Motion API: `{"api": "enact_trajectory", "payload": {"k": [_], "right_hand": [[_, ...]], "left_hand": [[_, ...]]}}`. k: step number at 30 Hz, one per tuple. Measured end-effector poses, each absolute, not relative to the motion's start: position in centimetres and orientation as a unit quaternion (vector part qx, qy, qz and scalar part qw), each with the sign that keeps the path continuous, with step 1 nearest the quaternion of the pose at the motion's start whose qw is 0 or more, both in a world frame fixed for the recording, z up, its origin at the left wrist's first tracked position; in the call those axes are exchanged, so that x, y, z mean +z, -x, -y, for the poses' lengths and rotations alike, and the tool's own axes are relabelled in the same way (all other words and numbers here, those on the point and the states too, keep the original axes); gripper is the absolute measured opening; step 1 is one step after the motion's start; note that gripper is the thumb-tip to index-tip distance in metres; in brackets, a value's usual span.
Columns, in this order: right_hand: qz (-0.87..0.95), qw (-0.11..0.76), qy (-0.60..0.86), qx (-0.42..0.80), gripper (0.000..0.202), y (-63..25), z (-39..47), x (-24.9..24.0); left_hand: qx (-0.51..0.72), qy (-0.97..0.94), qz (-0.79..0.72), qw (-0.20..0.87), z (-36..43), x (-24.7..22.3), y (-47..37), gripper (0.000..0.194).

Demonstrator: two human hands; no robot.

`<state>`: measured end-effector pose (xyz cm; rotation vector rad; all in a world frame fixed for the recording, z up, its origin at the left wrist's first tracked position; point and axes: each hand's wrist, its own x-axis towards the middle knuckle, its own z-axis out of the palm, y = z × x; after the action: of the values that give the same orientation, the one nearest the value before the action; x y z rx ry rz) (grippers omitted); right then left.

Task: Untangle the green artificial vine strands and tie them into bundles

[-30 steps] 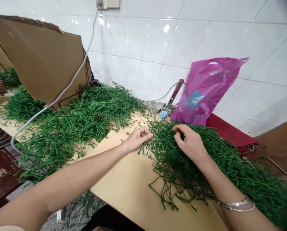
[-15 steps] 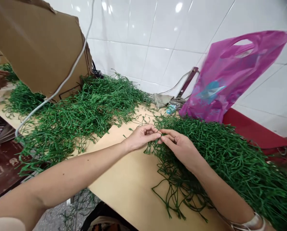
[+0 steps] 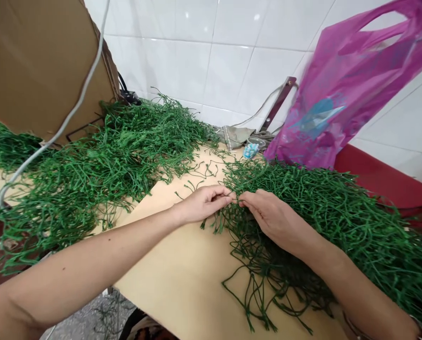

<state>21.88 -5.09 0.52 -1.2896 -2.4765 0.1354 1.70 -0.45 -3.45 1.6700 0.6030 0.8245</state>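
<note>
Over the table's middle, my left hand (image 3: 205,203) is pinched closed on a thin green cord (image 3: 236,199). Facing it, the fingertips of my right hand (image 3: 267,212) pinch the same cord a short way along. Only a small stretch of it shows between the fingers. Beneath and beside my right hand spreads a large heap of green knotted cords (image 3: 324,208), with loose ends hanging toward the front of the table. Another heap of green cords (image 3: 133,146) lies beyond my left arm.
A brown cardboard piece (image 3: 44,66) stands at the left with a white cable (image 3: 79,99) in front. At the right rises a pink plastic bag (image 3: 338,94) beside a red surface (image 3: 384,174). A small blue-and-white item (image 3: 251,150) sits near the tiled wall (image 3: 182,61).
The view has shifted, bringing the bag higher and farther right. My right hand has turned more back-up, and its fingertips have drawn slightly away from my left hand's.
</note>
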Motion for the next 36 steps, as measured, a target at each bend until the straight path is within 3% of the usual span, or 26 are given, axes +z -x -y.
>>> {"api": "enact_trajectory", "payload": {"k": [3,6,10,15,18,23,26,36], "right_hand": [[0.876,0.154,0.452,0.070,0.027,-23.0,5.1,1.9],[0.845,0.209,0.478,0.115,0.026,-25.5,5.1,4.4],[0.812,0.245,0.528,0.029,0.029,-28.7,5.1,6.1],[0.862,0.267,0.420,-0.100,0.032,-26.9,5.3,4.8],[0.854,0.276,0.439,-0.040,0.030,-23.7,6.2,4.5],[0.768,0.309,0.526,0.192,0.031,-19.4,6.5,4.0],[0.738,0.327,0.513,0.292,0.018,-18.2,5.3,3.5],[0.730,0.331,0.509,0.312,0.035,-17.2,6.6,3.3]], "left_hand": [[0.343,-0.740,-0.275,0.509,0.2,-3.3,-1.5,0.016],[0.360,-0.724,-0.287,0.514,-0.2,-3.4,-1.2,0.021],[0.405,-0.630,-0.295,0.593,-0.3,-3.8,-1.1,0.028],[0.466,-0.580,-0.292,0.601,0.0,-3.6,-1.3,0.024],[0.487,-0.564,-0.294,0.598,0.2,-2.7,-1.4,0.019],[0.516,-0.555,-0.300,0.580,1.2,0.1,-1.4,0.017],[0.501,-0.587,-0.298,0.562,1.7,1.7,-1.1,0.018],[0.349,-0.698,-0.283,0.558,1.3,2.0,0.8,0.018]]}}
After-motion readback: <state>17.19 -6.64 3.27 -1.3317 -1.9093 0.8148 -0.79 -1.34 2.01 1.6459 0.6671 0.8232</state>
